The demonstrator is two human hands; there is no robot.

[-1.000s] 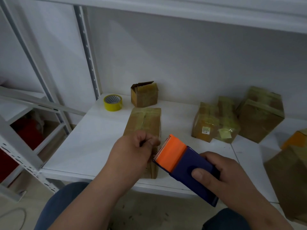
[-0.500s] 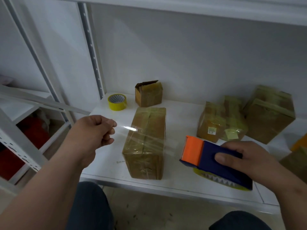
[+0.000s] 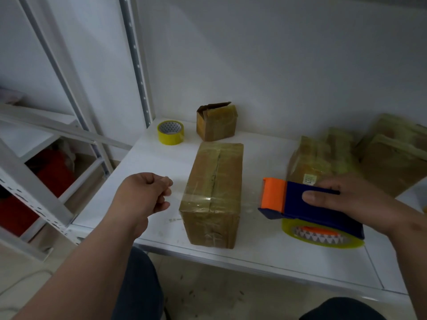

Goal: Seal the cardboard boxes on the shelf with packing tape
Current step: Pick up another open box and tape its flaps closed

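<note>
Lengthwise near the shelf's (image 3: 265, 255) front edge lies a long cardboard box (image 3: 213, 195), brown and glossy with tape, clear tape (image 3: 178, 191) stretched across its near end. Left hand (image 3: 144, 197) pinches the tape's free end; right hand (image 3: 360, 203) grips the blue-and-orange tape dispenser (image 3: 307, 209).

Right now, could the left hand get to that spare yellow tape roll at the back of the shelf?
Probably yes, but not freely. The shelf between the left hand and the yellow tape roll is bare, so nothing blocks the way. The hand, though, is pinching the end of the clear tape strip, which it would have to drop first.
</note>
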